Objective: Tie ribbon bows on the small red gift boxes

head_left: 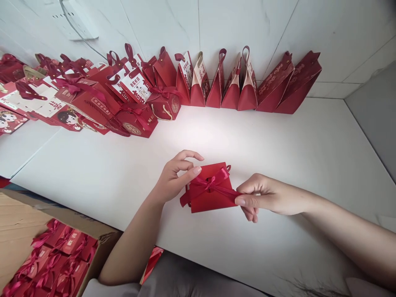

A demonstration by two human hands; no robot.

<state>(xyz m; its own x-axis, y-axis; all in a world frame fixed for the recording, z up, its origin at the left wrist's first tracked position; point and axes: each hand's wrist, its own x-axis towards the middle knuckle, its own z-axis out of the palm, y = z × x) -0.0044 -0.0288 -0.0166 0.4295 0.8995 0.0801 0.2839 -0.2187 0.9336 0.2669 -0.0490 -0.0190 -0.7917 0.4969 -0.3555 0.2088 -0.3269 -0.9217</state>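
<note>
While our right hand [262, 196] pinches one tail of the magenta satin ribbon [222, 176] and our left hand [175, 177], finger and thumb parted, steadies the red gift box [213, 202] over the white tabletop [133, 169], we should pull gently, keeping the bow centred.

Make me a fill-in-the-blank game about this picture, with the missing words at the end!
The package under the bow is coloured ____.
The hand pinching the bow's tail is the person's ____ one.
The tabletop is coloured ____.
The cardboard carton sits at the picture's lower ____ corner.
Missing words: red, right, white, left.
</note>
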